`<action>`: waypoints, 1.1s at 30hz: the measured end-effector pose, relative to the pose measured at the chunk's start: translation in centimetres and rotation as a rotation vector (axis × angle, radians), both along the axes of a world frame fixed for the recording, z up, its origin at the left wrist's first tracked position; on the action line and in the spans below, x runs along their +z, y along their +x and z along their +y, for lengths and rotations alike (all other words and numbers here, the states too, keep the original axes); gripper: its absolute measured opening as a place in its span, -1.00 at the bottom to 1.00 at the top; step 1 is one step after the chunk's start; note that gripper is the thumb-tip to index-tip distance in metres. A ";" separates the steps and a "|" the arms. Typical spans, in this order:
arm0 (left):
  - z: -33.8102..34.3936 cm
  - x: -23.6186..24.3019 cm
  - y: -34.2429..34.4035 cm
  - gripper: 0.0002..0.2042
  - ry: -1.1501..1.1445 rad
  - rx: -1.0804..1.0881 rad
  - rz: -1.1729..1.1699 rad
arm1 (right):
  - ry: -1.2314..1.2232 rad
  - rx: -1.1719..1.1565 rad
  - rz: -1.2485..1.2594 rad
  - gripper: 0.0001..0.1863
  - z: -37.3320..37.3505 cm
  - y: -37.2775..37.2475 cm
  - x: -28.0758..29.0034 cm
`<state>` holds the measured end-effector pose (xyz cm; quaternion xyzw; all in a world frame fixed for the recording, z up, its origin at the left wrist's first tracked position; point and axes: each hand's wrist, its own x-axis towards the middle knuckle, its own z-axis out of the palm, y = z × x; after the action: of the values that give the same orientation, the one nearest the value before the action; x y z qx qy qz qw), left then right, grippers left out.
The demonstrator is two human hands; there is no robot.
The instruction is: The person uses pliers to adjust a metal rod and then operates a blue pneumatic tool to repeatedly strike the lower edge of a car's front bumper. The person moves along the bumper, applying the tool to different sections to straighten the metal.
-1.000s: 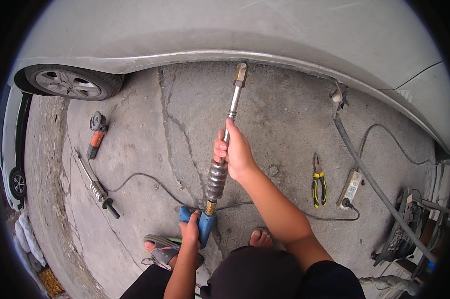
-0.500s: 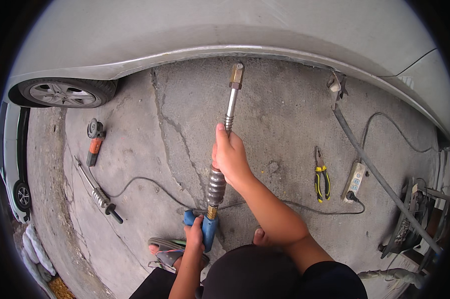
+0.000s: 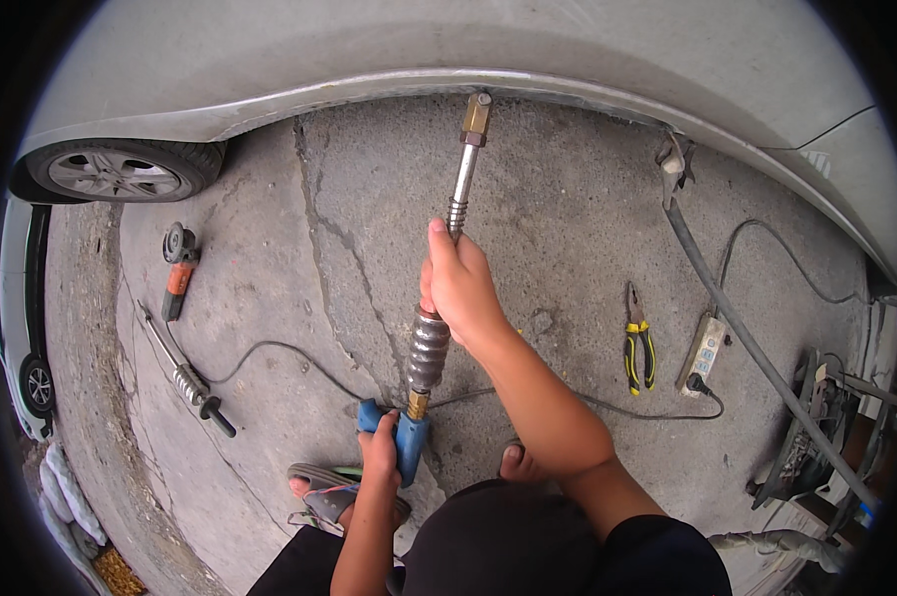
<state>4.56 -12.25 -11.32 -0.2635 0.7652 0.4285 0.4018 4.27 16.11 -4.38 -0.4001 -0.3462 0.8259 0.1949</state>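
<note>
A long slide hammer dent puller with a blue handle (image 3: 411,452) reaches from near my body toward the car's lower sill (image 3: 369,89). My left hand (image 3: 377,447) is closed round the blue handle. My right hand (image 3: 456,283) wraps the tool farther up, between the ribbed metal weight (image 3: 428,355) and the spring (image 3: 456,214) on its shaft. At the far end, the brass-coloured tip (image 3: 476,117) meets the sill's lower edge in the picture; whether it touches I cannot tell.
On the concrete lie an orange angle grinder (image 3: 178,273), a second slide hammer (image 3: 185,377), yellow-black pliers (image 3: 639,343) and a power strip (image 3: 704,356). A black cable (image 3: 488,390) crosses behind the tool. A clamp (image 3: 674,164) on a grey cable (image 3: 766,368) hangs at the sill. Metal frames (image 3: 816,427) stand right.
The puller and both hands have moved slightly away from me, bringing the tip up to the sill's edge. The view has shifted a little. Both grips are the same.
</note>
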 end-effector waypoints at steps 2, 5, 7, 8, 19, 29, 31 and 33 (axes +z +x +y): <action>-0.5 -0.7 -0.3 -0.50 0.004 -0.007 -0.014 | 0.062 0.027 -0.049 -0.67 0.1 -0.1 0.2; -1.4 -2.1 -0.2 -0.46 -0.014 0.056 -0.028 | 0.391 0.072 0.024 -0.76 0.3 0.5 -2.3; -1.5 -2.7 -0.4 -0.44 0.017 0.167 -0.064 | -0.029 0.128 0.240 -0.81 -1.3 1.0 -2.4; -1.3 -2.6 -0.5 -0.44 -0.004 0.121 -0.042 | -0.053 0.170 0.191 -0.82 -1.4 1.1 -2.4; -0.5 -1.3 -0.4 -0.33 -0.011 0.069 -0.083 | 0.069 0.108 0.015 -0.77 0.8 -0.2 -1.5; -0.8 -0.8 -0.1 -0.33 -0.052 0.034 -0.011 | -0.327 0.060 0.334 -0.47 2.2 -0.3 -1.7; 0.5 0.6 0.4 -0.32 -0.135 0.024 0.023 | -0.468 0.217 0.548 -0.37 3.4 0.2 -2.9; 0.3 0.5 1.1 -0.32 -0.111 -0.076 0.042 | -0.697 0.401 1.157 -0.34 3.4 0.7 -6.5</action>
<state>5.68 -11.92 -10.79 -0.2472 0.8054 0.3753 0.3865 5.02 19.53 -10.89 0.1358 0.0308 0.9889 0.0521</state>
